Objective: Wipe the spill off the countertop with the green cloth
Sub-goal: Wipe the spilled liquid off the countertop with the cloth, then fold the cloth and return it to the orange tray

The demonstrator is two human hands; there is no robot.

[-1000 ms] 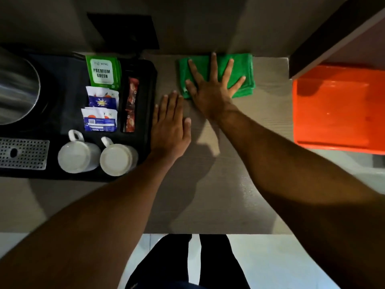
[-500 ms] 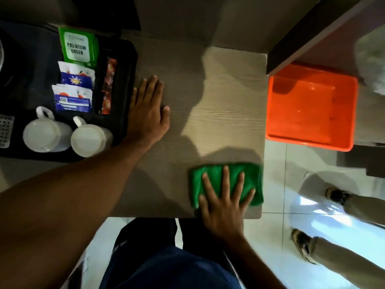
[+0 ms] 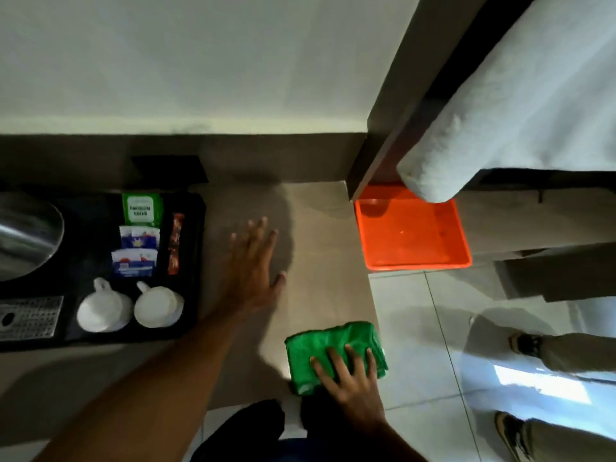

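Note:
The green cloth (image 3: 328, 346) lies bunched at the near right corner of the wood-grain countertop (image 3: 320, 261), partly over its right edge. My right hand (image 3: 346, 378) presses down on the cloth with fingers spread. My left hand (image 3: 255, 266) rests flat on the countertop, fingers apart, just right of the black tray. No spill is visible on the dim surface.
A black tray (image 3: 195, 268) at left holds two white cups (image 3: 131, 308), tea sachets (image 3: 138, 241) and a metal kettle (image 3: 23, 238). An orange tub (image 3: 413, 258) sits right of the counter under a shelf with a white towel (image 3: 500, 111). Another person's legs (image 3: 550, 358) stand at right.
My right hand dragged the cloth from the far edge of the countertop to the near right corner. The cloth has bunched up. My left hand stayed flat on the counter.

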